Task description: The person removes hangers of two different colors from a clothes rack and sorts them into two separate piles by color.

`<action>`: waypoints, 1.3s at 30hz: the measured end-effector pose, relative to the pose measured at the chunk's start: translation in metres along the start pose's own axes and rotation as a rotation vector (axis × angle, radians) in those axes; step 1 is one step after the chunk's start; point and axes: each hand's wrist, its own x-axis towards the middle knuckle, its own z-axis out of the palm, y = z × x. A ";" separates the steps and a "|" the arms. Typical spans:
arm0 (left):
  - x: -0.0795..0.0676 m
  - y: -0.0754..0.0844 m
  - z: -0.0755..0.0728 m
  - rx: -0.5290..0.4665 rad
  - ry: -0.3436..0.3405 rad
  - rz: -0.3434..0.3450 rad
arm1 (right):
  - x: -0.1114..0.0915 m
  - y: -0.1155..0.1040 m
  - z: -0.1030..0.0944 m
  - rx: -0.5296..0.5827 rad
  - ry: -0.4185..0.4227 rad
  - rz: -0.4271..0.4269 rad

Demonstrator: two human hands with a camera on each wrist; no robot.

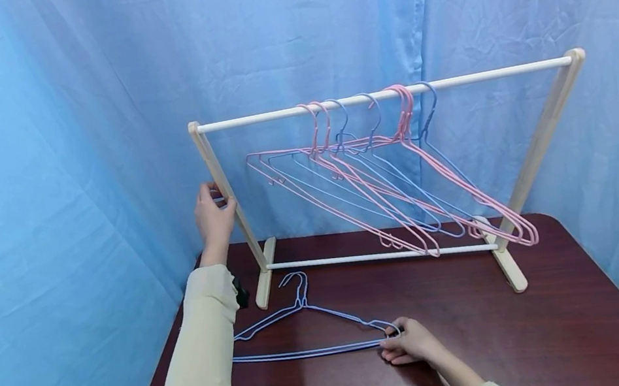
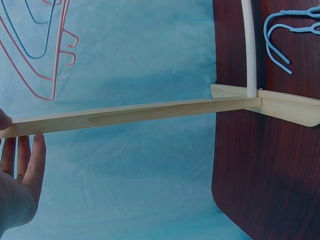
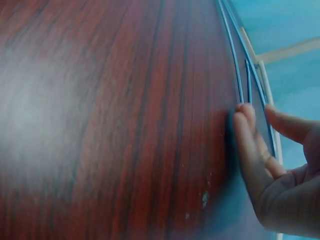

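A small clothes rack with pale wooden ends and white rails stands on the table. My left hand [image 1: 215,221] holds its left post [image 1: 249,238] partway up, with the thumb on one side and fingers on the other, as the left wrist view shows. Two blue wire hangers [image 1: 331,350] lie together in front of the rack, hooks toward the back. My right hand [image 1: 412,341] pinches their right end between thumb and fingers. The sleeve [image 1: 194,347] of my left arm hides their left end in the head view.
Several pink hangers [image 1: 402,104] and blue hangers [image 1: 430,100] hang from the top rail [image 1: 495,74]. The rack's right foot [image 1: 507,267] rests on the dark red-brown table [image 1: 576,314]. Light blue curtains [image 1: 288,38] surround it.
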 end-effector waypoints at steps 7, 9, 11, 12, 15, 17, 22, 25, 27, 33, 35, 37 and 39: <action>0.001 -0.001 0.001 0.001 -0.001 -0.001 | -0.003 -0.003 0.005 -0.510 0.228 -0.147; 0.001 -0.002 0.001 0.001 -0.001 0.000 | -0.003 -0.004 0.004 -0.631 0.270 -0.167; 0.001 -0.002 0.001 -0.001 -0.001 0.001 | -0.003 -0.005 0.003 -0.713 0.295 -0.175; 0.001 -0.002 0.001 -0.003 -0.001 0.000 | -0.003 -0.005 0.002 -0.737 0.300 -0.179; 0.000 -0.003 0.001 -0.002 0.000 0.004 | -0.005 -0.006 0.000 -0.741 0.297 -0.175; 0.001 -0.003 0.001 -0.001 0.001 0.005 | -0.006 -0.006 -0.003 -0.718 0.287 -0.171; 0.001 -0.003 0.000 -0.001 -0.004 0.003 | -0.007 -0.006 -0.011 -0.653 0.287 -0.153; 0.000 -0.002 0.000 -0.001 -0.004 0.006 | -0.009 -0.007 -0.019 -0.615 0.301 -0.134; 0.000 -0.001 -0.001 0.001 -0.002 0.008 | -0.010 -0.008 -0.025 -0.601 0.310 -0.129; 0.000 0.000 -0.001 0.006 -0.005 0.005 | -0.013 -0.011 -0.050 -0.609 0.332 -0.114; -0.001 0.000 0.000 0.006 -0.006 0.005 | -0.014 -0.013 -0.058 -0.628 0.342 -0.108; -0.001 0.000 -0.001 0.005 -0.005 0.005 | -0.016 -0.016 -0.067 -0.634 0.352 -0.099; -0.001 0.000 -0.001 0.005 -0.004 0.004 | -0.019 -0.019 -0.075 -0.646 0.361 -0.104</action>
